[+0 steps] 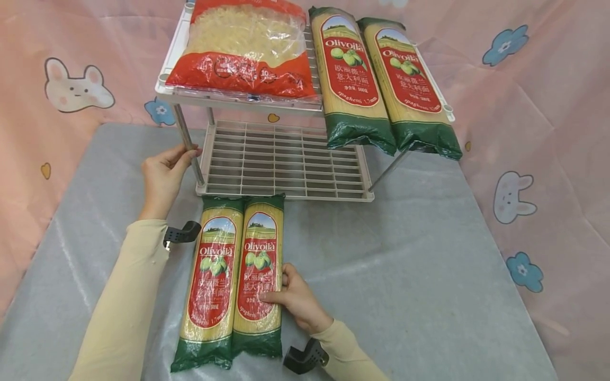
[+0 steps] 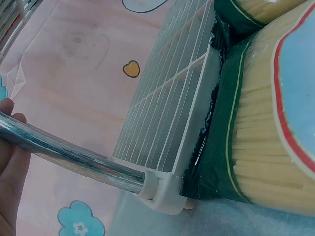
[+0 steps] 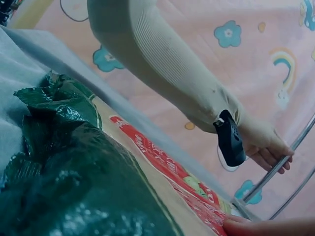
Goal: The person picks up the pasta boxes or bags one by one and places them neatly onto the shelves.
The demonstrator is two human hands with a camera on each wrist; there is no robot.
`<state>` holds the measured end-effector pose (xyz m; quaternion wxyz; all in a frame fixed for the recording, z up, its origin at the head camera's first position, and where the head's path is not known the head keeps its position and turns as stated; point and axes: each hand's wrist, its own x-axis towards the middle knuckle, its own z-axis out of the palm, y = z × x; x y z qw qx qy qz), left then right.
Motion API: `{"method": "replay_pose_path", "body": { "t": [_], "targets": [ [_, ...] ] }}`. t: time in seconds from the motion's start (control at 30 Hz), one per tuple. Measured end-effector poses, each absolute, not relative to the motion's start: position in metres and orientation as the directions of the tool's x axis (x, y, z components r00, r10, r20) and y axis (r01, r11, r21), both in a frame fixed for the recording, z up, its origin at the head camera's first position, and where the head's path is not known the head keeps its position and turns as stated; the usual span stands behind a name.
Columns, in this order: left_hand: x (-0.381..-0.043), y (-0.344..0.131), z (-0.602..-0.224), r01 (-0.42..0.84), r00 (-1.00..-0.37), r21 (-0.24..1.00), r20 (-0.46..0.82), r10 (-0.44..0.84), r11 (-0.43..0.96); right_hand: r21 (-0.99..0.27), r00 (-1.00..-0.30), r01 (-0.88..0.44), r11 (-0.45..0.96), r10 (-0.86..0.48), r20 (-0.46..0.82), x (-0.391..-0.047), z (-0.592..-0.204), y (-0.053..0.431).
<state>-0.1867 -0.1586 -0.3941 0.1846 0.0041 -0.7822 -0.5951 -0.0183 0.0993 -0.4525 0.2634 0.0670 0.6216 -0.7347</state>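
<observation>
My left hand (image 1: pixel 164 177) grips the front left metal post (image 1: pixel 183 129) of a white two-tier rack (image 1: pixel 286 197), its fingers and thumb around the tube. In the left wrist view the post (image 2: pixel 74 160) runs into the lower shelf's corner. Two spaghetti packs lie side by side in front of the rack, top ends at its lower front edge. My right hand (image 1: pixel 302 301) holds the right-hand spaghetti pack (image 1: pixel 259 248) by its right side, thumb on the label and fingers at the edge. The left-hand spaghetti pack (image 1: pixel 209 286) lies against it.
On the top shelf sit a red-and-clear bag of pasta (image 1: pixel 248 47) and two more spaghetti packs, one (image 1: pixel 350 79) next to the other (image 1: pixel 410 87), their lower ends jutting past the front edge. A grey cloth (image 1: pixel 405 275) covers the table; a pink patterned curtain (image 1: pixel 548 132) surrounds it.
</observation>
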Motion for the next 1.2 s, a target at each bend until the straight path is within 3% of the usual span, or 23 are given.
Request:
{"method": "replay_pose_path", "body": {
  "t": [1.2],
  "targets": [
    [-0.1882, -0.1581, -0.3937, 0.239, -0.922, 0.926, 0.311, -0.23, 0.293, -0.881, -0.872, 0.447, -0.153, -0.294, -0.392, -0.0152, -0.4505, 0.1087]
  ]
}}
